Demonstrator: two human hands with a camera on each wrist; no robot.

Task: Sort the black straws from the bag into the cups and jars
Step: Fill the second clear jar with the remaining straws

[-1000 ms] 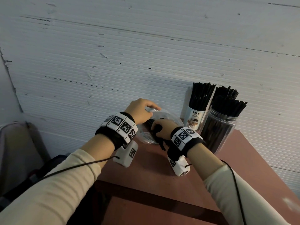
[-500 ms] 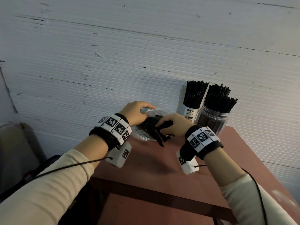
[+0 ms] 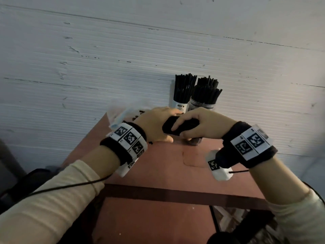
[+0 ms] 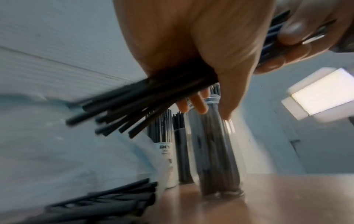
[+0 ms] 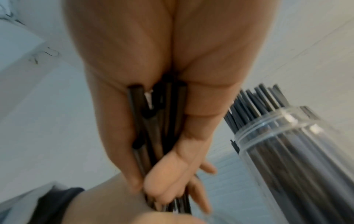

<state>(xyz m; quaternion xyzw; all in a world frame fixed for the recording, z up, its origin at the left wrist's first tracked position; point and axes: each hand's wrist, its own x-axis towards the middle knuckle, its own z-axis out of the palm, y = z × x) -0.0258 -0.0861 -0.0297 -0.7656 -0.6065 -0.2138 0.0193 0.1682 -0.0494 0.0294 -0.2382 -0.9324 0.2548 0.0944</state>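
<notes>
A bundle of black straws [image 3: 177, 127] lies crosswise between both hands over the red table [image 3: 168, 166]. My left hand [image 3: 158, 124] grips its left part, and the straw ends fan out past the palm [image 4: 122, 110]. My right hand [image 3: 191, 124] curls round its right part [image 5: 153, 121]. A clear jar [image 3: 195, 141] with straws stands just under the hands [image 4: 216, 151]. The clear plastic bag [image 3: 121, 111] with more straws [image 4: 114, 204] lies at the back left.
A white cup marked DIY [image 3: 181, 97] and clear jars [image 3: 204, 101], all full of upright black straws, stand against the white ribbed wall [image 3: 158, 50]. A packed jar [image 5: 287, 151] sits close to my right hand. Bare tabletop lies toward the front edge.
The right hand has drawn a bundle of straws out of the bag and moved right. The left hand let go of the bag and now grips the same bundle over the jar.
</notes>
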